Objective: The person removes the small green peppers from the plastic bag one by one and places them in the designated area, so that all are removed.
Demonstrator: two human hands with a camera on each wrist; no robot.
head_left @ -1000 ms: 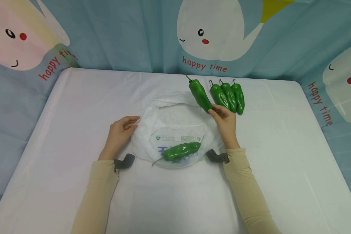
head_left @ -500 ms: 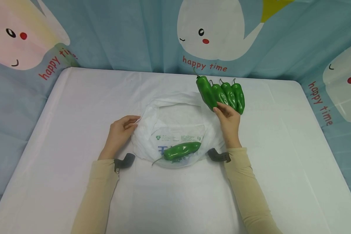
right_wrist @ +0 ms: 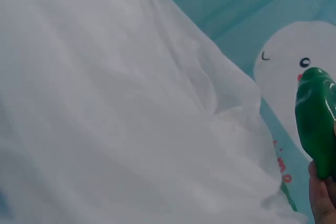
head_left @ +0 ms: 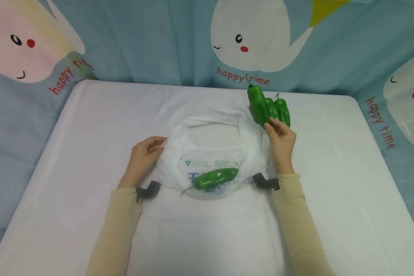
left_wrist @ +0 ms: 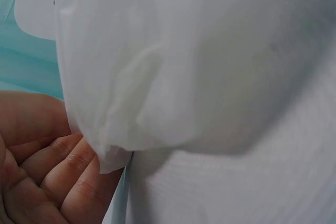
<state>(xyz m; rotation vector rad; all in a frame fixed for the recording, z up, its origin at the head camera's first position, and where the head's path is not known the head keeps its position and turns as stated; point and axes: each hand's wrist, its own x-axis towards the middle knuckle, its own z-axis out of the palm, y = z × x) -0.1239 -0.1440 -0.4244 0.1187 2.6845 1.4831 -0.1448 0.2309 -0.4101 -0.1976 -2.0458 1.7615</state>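
My right hand (head_left: pixel 282 143) pinches a long green pepper (head_left: pixel 258 104) by its lower tip, stem pointing away. In the right wrist view this pepper (right_wrist: pixel 315 121) stands upright between the fingertips. Thumb and fingers of my left hand (head_left: pixel 142 159) pinch the left edge of a white plastic bag (head_left: pixel 174 153); the left wrist view shows the bag's gathered edge (left_wrist: pixel 115 158) at the fingertips. The bag's mouth is wide, and another green pepper (head_left: pixel 216 178) lies at its near side over the printed lettering.
Behind the held pepper, more green peppers (head_left: pixel 283 110) lie side by side at the back right, one mostly hidden. A white cloth covers the table (head_left: pixel 345 191). A blue curtain (head_left: pixel 158 42) with whale prints hangs close behind its far edge.
My right hand has carried the pepper to the right, from above the bag's back right to over the row of peppers, and it stands more upright. The left hand stays at the bag.
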